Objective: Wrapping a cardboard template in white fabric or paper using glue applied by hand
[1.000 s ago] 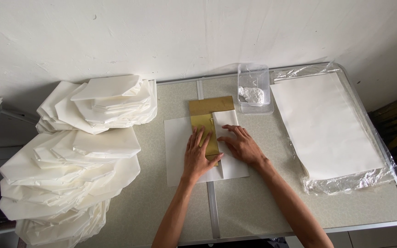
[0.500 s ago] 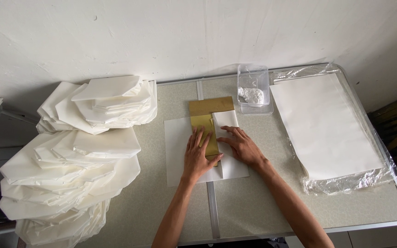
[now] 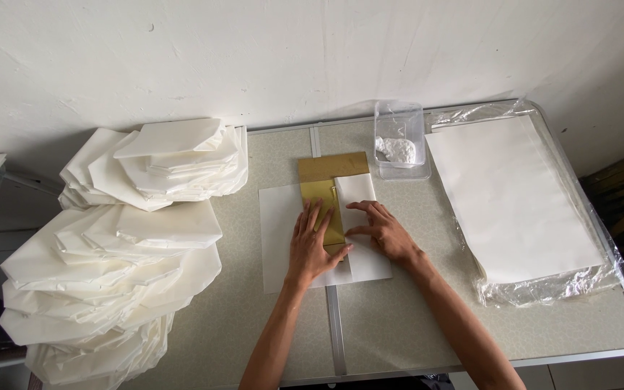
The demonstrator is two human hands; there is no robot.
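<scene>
A white paper sheet (image 3: 277,231) lies on the table in front of me with a gold card (image 3: 331,170) on top of it. The sheet's right side is folded over the card as a white flap (image 3: 355,193). My left hand (image 3: 313,245) lies flat on the gold card and the sheet, fingers spread. My right hand (image 3: 383,231) presses on the folded flap, fingertips at its edge beside the card. Neither hand grips anything.
Stacks of folded white paper pieces (image 3: 139,217) pile up at the left of the grey folding table (image 3: 413,318). A clear plastic box (image 3: 400,141) with a white lump stands at the back. A stack of white sheets (image 3: 514,195) in plastic wrap lies at the right.
</scene>
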